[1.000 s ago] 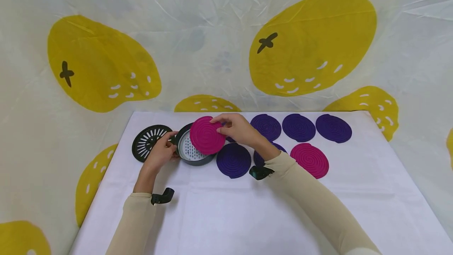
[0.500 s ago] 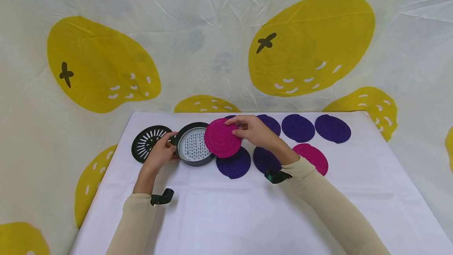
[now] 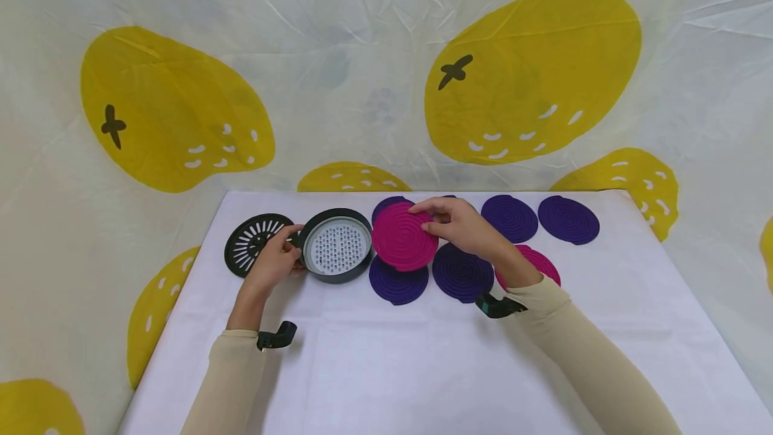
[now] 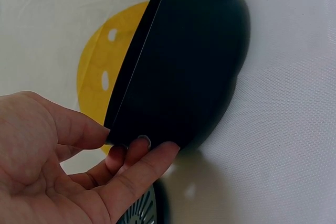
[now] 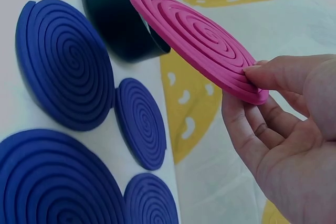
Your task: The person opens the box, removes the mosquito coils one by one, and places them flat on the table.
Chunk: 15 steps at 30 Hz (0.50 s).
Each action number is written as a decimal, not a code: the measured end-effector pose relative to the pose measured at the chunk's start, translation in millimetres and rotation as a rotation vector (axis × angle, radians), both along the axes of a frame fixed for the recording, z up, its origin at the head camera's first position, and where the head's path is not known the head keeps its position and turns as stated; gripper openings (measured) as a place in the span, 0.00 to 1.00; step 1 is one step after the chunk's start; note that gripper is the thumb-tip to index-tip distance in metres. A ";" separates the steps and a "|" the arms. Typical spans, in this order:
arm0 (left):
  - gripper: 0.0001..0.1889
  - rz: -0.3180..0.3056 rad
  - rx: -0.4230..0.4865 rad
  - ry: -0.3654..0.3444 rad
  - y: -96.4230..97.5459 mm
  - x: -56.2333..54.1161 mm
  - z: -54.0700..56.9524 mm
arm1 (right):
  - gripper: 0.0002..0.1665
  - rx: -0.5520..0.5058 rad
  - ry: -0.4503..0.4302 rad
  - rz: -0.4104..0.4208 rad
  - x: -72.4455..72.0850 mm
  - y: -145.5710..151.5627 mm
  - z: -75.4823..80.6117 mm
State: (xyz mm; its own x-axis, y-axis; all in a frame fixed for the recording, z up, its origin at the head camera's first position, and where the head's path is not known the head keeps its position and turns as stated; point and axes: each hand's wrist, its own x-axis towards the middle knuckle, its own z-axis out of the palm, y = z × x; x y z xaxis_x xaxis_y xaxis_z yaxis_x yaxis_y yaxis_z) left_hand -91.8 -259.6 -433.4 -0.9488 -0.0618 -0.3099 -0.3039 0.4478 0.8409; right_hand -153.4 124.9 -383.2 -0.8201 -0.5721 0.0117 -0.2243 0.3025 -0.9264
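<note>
My right hand (image 3: 461, 223) pinches a pink spiral coaster (image 3: 404, 236) by its edge and holds it in the air. In the right wrist view the thumb lies on top of the coaster and the fingers under it. The coaster hangs above purple spiral coasters, right of a round dark container (image 3: 335, 274). My left hand (image 3: 278, 257) grips that container at its left side. In the left wrist view the thumb and fingers (image 4: 137, 178) pinch the container's edge. Its pale inside bottom (image 3: 336, 247) shows a dotted pattern.
A black slotted disc (image 3: 244, 247) lies left of the container, partly behind my left hand. Several purple coasters (image 3: 509, 218) lie in two rows on the white tablecloth (image 3: 386, 368). Another pink coaster (image 3: 534, 262) is partly hidden by my right forearm. A printed curtain (image 3: 362, 99) hangs behind.
My right hand has carried the pink coaster rightward, from over the container to over the purple coasters. The container's inside is uncovered in view. My left hand has stayed in place.
</note>
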 end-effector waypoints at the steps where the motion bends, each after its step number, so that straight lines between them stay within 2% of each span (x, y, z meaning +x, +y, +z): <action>1: 0.28 0.000 0.002 0.001 0.0 0.0 0.3 | 0.19 0.003 0.004 0.000 0.1 2.8 -0.6; 6: 0.28 0.002 -0.007 -0.001 0.0 0.3 0.4 | 0.19 0.005 0.001 -0.020 1.2 17.2 -2.3; 15: 0.28 0.016 -0.020 -0.016 0.1 -0.5 1.0 | 0.22 0.036 -0.060 -0.073 5.4 46.8 -2.1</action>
State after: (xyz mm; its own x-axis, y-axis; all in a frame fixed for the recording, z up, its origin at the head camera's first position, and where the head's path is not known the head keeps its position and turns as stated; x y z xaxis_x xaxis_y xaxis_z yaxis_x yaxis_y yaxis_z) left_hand -92.3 -259.5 -432.5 -0.9423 -0.0836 -0.3240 -0.3250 0.4591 0.8268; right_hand -148.0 171.7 -385.3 -0.8583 -0.5098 -0.0581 -0.1450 0.3495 -0.9256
